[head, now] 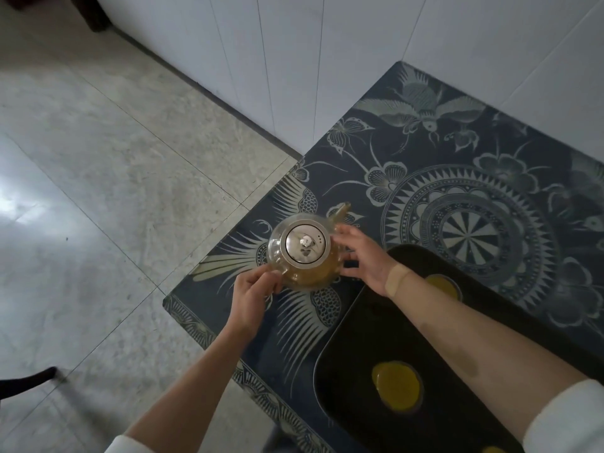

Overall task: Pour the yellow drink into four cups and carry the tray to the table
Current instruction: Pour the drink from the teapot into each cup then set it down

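Note:
A glass teapot [302, 253] with a metal lid and yellow drink inside stands upright on the patterned dark table [457, 178] near its left edge. My left hand [253, 292] grips the teapot's handle at its near side. My right hand [362, 258] rests open against the pot's right side, fingers spread. To the right lies a black tray [353, 348]. On it stand cups filled with yellow drink: one [396, 386] near me, one [442, 286] partly behind my right forearm, and one [493, 449] cut off at the bottom edge.
The table's left corner and edge drop to a pale tiled floor [98, 191]. A white panelled wall [294, 60] runs behind the table. A dark object [26, 382] pokes in at the lower left on the floor.

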Demonstrator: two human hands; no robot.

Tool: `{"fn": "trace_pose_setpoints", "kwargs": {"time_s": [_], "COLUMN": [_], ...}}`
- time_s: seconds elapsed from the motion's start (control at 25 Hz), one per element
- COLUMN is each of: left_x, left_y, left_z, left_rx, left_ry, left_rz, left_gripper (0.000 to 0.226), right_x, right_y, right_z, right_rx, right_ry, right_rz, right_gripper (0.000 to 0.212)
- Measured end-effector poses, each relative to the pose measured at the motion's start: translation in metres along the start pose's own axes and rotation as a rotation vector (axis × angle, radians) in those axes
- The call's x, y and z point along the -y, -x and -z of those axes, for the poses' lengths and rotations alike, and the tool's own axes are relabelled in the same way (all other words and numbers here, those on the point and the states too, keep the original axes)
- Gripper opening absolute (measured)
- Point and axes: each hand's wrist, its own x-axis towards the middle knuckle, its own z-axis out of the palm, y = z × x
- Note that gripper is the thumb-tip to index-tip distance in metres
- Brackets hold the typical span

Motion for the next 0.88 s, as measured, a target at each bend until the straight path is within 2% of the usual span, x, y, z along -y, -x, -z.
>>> {"fn": "trace_pose_setpoints", "kwargs": {"time_s": [0.48, 0.88], "left_x": [0.004, -0.005], "left_y": [0.0, -0.003], "left_z": [-0.002, -0.003], "left_rx": [-0.028, -0.042], "left_ry": [-0.026, -0.009], "left_rz": [0.041, 0.053], "left_gripper": [0.033, 0.036], "right_x": [-0.005, -0.001], "right_y": [-0.017, -0.021], "right_z": [0.0, -0.009], "right_rx": [0.014, -0.003], "right_ry": [0.046, 0.017], "right_rz": [0.012, 0.02], "right_gripper": [0.058, 0.053]}}
